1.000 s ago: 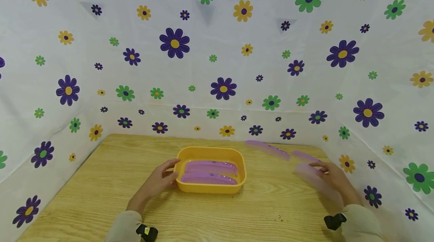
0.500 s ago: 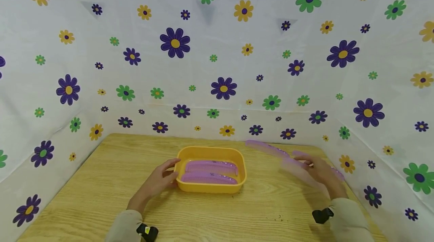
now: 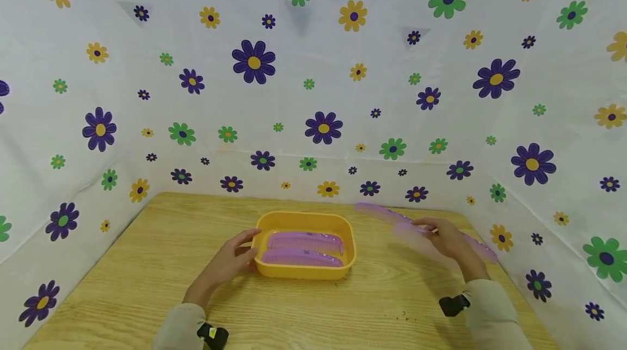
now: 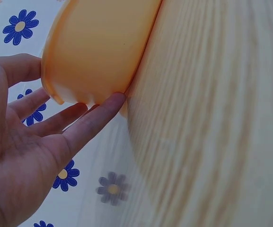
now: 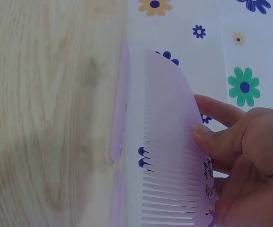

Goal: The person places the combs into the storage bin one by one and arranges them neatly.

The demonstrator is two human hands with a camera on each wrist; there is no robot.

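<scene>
Purple combs and a yellow plastic basket point(image 3: 303, 272) are the things about my hands. My left hand point(image 3: 224, 264) rests on the basket's left end, its spread fingers touching the outer wall and rim in the left wrist view. Two combs lie inside the basket, a rear comb point(image 3: 306, 240) and a front comb point(image 3: 300, 257). Held above the table, a pale purple comb point(image 5: 171, 101) is pinched along its spine between thumb and fingers of my right hand point(image 3: 447, 240). Its teeth show clearly in the right wrist view; in the head view they blur.
Another comb point(image 3: 377, 212) lies at the table's back edge, left of the right hand. One more comb point(image 3: 481, 247) lies at the right, partly hidden behind that hand. Flowered white cloth point(image 3: 313, 94) walls in the wooden table point(image 3: 196, 219).
My right hand has moved left with its comb, from the table's right side toward the basket. The left hand and the basket have stayed in place.
</scene>
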